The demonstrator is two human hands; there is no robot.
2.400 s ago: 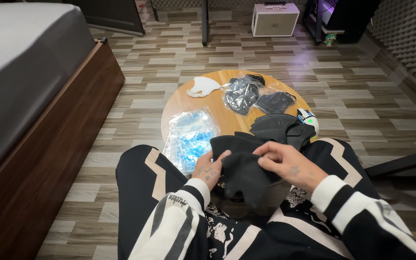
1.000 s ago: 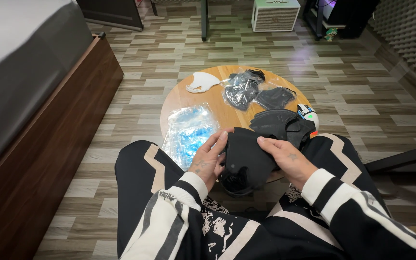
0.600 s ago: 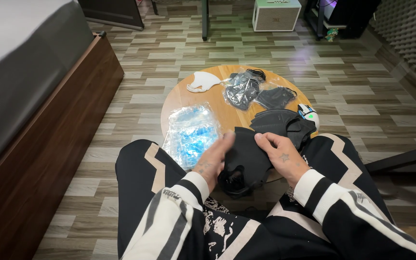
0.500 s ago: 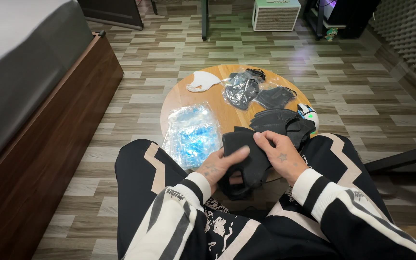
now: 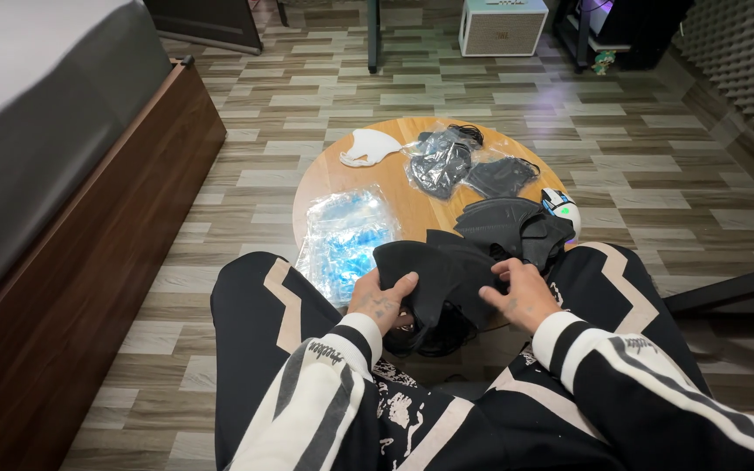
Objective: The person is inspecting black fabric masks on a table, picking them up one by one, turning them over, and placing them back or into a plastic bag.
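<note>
Both hands on black mask

We grip a black mask [image 5: 442,270] w/ left hand [image 5: 380,299] & right hand [image 5: 515,296], fingers pinched on its edges, at the near edge of the round table [image 5: 412,205]. Plastic bag [image 5: 345,237] lies left on the table, mouse [image 5: 560,206] right.

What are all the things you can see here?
Round wooden table: one, light brown, on the floor by the knees.
Black face masks: a bunch, held over the near table edge.
More black masks: a pile, right side of table.
Bagged dark masks: one clear bag, far side.
White mask: one, far left.
Blue masks in clear bag: one, near left.
Bed: grey, left.
Left hand, right hand: gripping the held masks.
</note>
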